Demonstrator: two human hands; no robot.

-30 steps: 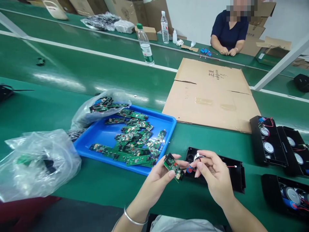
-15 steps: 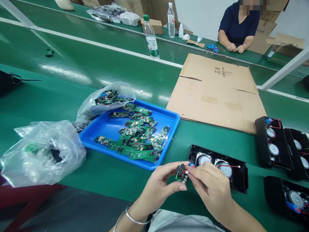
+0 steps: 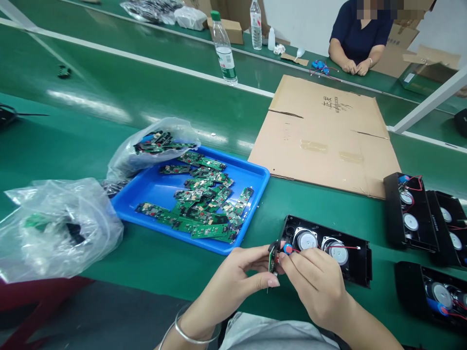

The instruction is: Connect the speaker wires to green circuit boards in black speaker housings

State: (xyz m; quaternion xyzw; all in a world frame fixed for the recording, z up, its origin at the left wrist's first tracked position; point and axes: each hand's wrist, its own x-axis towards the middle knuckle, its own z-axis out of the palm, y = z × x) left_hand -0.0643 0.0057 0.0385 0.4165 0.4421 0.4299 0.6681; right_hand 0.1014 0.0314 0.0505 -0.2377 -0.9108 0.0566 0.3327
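Head view, both hands pinching small green circuit board (image 3: pixel 272 258), left hand (image 3: pixel 237 282), right hand (image 3: pixel 314 282), glossy black speaker housing (image 3: pixel 328 248) beside.

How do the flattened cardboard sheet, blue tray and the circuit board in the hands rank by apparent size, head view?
1. Flattened cardboard sheet, largest, though farther away.
2. Blue tray.
3. Circuit board, smallest; pinched edge-on between left hand and right hand, so partly hidden.

An electronics assembly line, a factory floor; long green conveyor belts (image 3: pixel 109 136) run across; a blue tray (image 3: pixel 248 175) heaped with circuit boards (image 3: pixel 204 204); black speaker housings (image 3: pixel 412 218) queued up; cartons (image 3: pixel 419 53) stacked behind a seated co-worker (image 3: pixel 359 34).
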